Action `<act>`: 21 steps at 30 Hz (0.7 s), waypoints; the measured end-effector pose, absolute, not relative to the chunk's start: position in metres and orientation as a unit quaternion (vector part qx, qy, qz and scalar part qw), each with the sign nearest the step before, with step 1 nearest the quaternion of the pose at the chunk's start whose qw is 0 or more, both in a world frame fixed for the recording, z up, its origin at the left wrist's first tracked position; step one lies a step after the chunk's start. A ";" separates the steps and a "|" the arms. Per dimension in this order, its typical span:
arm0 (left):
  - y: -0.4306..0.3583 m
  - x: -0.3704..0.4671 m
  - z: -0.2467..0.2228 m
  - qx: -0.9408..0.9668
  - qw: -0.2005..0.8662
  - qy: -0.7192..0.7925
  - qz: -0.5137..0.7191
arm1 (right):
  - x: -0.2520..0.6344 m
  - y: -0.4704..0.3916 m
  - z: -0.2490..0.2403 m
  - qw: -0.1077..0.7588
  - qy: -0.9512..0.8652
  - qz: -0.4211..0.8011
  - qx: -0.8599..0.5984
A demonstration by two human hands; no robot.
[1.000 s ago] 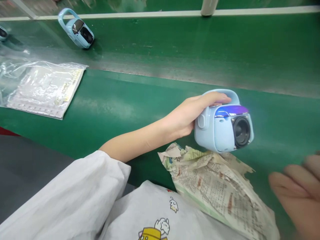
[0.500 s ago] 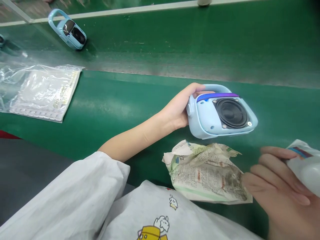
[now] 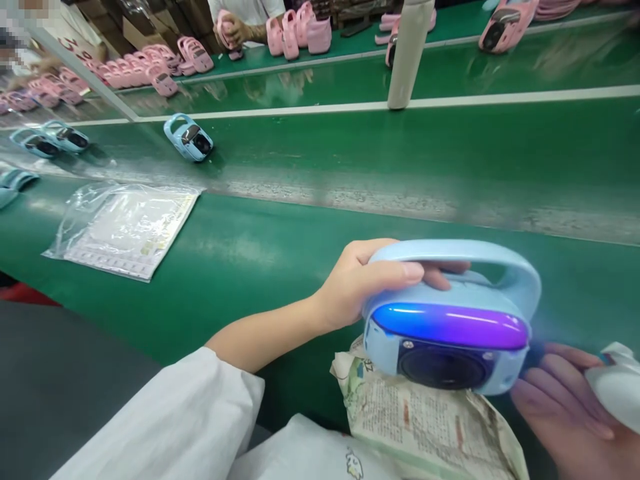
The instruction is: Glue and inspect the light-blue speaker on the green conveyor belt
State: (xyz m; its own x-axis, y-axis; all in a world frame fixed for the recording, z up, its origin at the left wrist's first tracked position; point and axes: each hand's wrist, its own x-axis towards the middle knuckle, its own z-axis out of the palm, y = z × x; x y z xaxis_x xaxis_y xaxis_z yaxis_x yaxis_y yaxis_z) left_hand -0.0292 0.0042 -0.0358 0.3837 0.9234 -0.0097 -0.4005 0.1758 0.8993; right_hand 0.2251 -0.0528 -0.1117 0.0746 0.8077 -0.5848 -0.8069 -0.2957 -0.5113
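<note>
One hand, the left hand (image 3: 363, 283), is clamped on the blue speaker (image 3: 450, 330) above the crumpled newspaper (image 3: 425, 427). The right hand (image 3: 570, 407), wrapped around a white bottle (image 3: 617, 387) beside the speaker, could bump it loose.

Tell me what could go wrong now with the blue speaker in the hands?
The left hand grips the blue speaker only at one end of its handle, so it might tip or slip. The right hand also holds a white bottle close beside it; the two could knock together. The newspaper underneath may slide.
</note>
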 end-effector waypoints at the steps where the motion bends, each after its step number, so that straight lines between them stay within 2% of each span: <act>1: 0.003 -0.030 -0.035 0.442 0.707 0.294 0.468 | 0.224 -0.053 -0.110 0.595 0.036 0.687 -0.415; 7: 0.004 -0.032 -0.037 0.432 0.707 0.291 0.478 | 0.216 -0.052 -0.102 0.593 0.130 0.685 -0.402; 21: 0.012 -0.023 -0.040 0.219 0.814 0.301 0.447 | 0.210 -0.051 -0.102 0.595 0.087 0.676 -0.426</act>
